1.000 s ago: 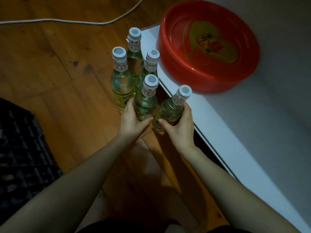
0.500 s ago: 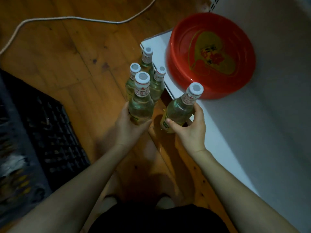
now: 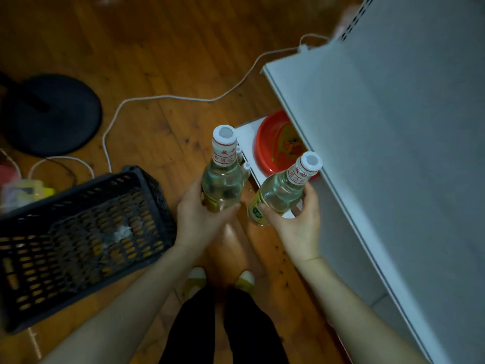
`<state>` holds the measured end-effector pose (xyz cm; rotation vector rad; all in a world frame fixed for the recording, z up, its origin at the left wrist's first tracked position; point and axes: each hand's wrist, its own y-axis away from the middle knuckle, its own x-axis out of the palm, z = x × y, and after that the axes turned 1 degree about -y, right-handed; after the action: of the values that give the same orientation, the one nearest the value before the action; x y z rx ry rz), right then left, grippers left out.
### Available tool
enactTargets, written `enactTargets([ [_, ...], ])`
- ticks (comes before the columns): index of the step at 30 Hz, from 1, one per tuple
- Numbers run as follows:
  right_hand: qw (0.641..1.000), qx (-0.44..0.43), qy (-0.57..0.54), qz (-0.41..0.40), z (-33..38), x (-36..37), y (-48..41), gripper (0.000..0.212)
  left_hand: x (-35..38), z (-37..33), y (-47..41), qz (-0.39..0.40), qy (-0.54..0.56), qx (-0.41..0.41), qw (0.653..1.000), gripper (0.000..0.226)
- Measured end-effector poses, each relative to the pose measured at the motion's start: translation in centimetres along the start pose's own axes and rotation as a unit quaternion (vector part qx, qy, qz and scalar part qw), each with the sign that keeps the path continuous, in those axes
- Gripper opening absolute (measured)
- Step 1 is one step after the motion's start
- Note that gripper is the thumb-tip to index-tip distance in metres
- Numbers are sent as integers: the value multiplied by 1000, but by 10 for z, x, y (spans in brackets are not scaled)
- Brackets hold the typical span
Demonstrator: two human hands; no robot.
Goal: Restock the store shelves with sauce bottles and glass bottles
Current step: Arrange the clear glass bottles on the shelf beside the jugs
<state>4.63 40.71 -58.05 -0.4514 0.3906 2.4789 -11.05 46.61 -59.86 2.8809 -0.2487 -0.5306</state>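
Dim room, wooden floor (image 3: 162, 43), white cable (image 3: 168, 97) trailing across it; black crate (image 3: 78, 232) at left, white shelf unit (image 3: 380, 153) at right, red basin (image 3: 273, 151) on lower shelf.

Left hand (image 3: 199, 216) closed round upright glass bottle (image 3: 223, 185). Right hand (image 3: 296, 222) closed round second bottle (image 3: 280, 193), tilted, close to shelf edge.

Risks, as judgement: tilted bottle knocks shelf edge; smooth glass slips from one-handed grip; foot catches cable.

Writing: red Chinese characters on neck bands, "有限公" legible on left one; yellow body labels unreadable.
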Motion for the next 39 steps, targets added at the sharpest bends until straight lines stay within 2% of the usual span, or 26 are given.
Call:
enactTargets([
  [9,997,-67,-42,-22,198,-61,34,71,-92,-186,25,-4,-6,91,996,66],
  [18,985,-135,-65,-88,313,-134,41,69,-112,-300,15,19,-15,187,982,80],
  [28,967,-184,-78,-159,367,-224,-20,62,-47,-422,-28,48,19,271,961,80],
  [35,962,-185,-79,-185,377,-270,-61,62,4,-472,-54,71,46,289,954,77],
  [39,959,-180,-71,-209,369,-284,-76,61,28,-489,-65,93,46,299,949,64],
])
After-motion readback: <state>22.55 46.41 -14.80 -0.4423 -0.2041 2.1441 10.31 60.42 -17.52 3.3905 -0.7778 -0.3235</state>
